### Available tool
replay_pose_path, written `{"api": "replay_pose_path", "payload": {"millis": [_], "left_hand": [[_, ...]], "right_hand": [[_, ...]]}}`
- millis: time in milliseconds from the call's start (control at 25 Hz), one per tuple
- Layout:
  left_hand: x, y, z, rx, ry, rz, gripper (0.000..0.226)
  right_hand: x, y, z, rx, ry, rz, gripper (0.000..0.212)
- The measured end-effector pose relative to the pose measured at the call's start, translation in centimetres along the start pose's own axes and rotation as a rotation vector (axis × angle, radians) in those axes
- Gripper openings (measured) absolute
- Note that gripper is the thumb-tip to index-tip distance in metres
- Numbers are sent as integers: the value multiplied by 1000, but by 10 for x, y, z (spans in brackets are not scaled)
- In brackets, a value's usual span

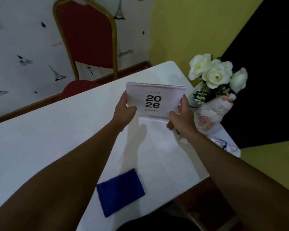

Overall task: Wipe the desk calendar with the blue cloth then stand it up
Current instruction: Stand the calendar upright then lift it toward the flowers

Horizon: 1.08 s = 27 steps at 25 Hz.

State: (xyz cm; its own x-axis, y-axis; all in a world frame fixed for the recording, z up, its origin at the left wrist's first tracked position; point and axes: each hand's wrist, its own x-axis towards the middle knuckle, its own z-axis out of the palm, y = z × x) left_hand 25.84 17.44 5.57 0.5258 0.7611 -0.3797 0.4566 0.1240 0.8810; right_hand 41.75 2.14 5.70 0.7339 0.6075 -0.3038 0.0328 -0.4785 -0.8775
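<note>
Desk calendar [155, 100] held upright toward the far right of the bench [48, 130], cover reading 2026 facing the wearer. Left hand [126, 109] pinches its left edge, thumb on the front face; right hand [182, 117] pinches the lower right corner, fingers curled behind. Whether the base touches the bench cannot be told; a pale flap or shadow shows under the lower edge. Blue cloth [120, 191] lies folded flat at the near edge, well apart from both hands, untouched. Judgement: the step in hand looks like the standing-up, or squaring the calendar before wiping. To do it well: spread the rear support so the base sits flat, lower evenly with both hands, let go only when it holds steady. Vase of white roses [213, 75] and a ceramic figure [215, 110] stand just beside on the right, so keep the right elbow tucked in.
</note>
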Motion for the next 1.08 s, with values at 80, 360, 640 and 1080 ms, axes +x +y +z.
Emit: {"api": "replay_pose_path", "payload": {"millis": [80,360,640,1080], "left_hand": [[14,6,15,14,-26,-2,80],[32,5,39,37,-53,1,75],[25,-7,30,55,45,-33,70],[7,1,36,103,-12,44,73]], "right_hand": [[6,9,-9,46,24,44,81],[12,25,-14,-17,46,84,76],[7,34,-14,-22,146,83,71],[-10,33,-18,77,169,117,64]]}}
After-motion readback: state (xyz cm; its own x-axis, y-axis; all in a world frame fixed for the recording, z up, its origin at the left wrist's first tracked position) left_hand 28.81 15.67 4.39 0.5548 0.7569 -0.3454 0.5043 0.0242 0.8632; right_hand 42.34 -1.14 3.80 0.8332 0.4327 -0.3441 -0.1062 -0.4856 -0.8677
